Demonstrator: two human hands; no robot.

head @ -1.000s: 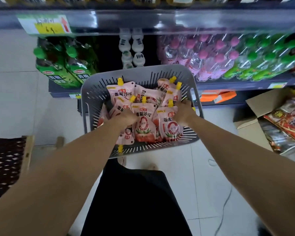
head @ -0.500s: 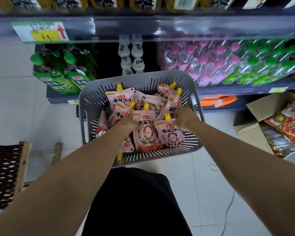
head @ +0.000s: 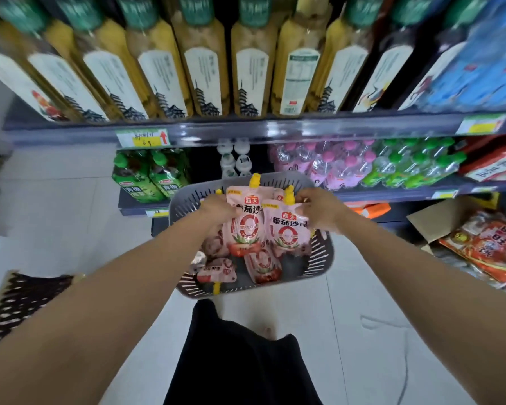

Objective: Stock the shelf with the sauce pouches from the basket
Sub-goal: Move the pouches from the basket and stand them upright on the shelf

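Note:
A grey slotted basket sits on the floor before the shelf unit, with several pink tomato-sauce pouches lying in it. My left hand grips one pink pouch with a yellow cap by its left edge, held upright above the basket. My right hand grips a second pouch at its upper right corner, just right of the first and overlapping it. Both pouches hang clear of the ones below.
A shelf edge with price tags runs across above the basket, carrying tall yellow bottles. The lower shelf holds green drink bottles, small white bottles and pink and green-capped water bottles. An open carton of red packets stands at right.
Both hands have lifted a pouch each out of the basket, up toward the shelves. The camera has tilted up, bringing the upper shelf of yellow bottles into view.

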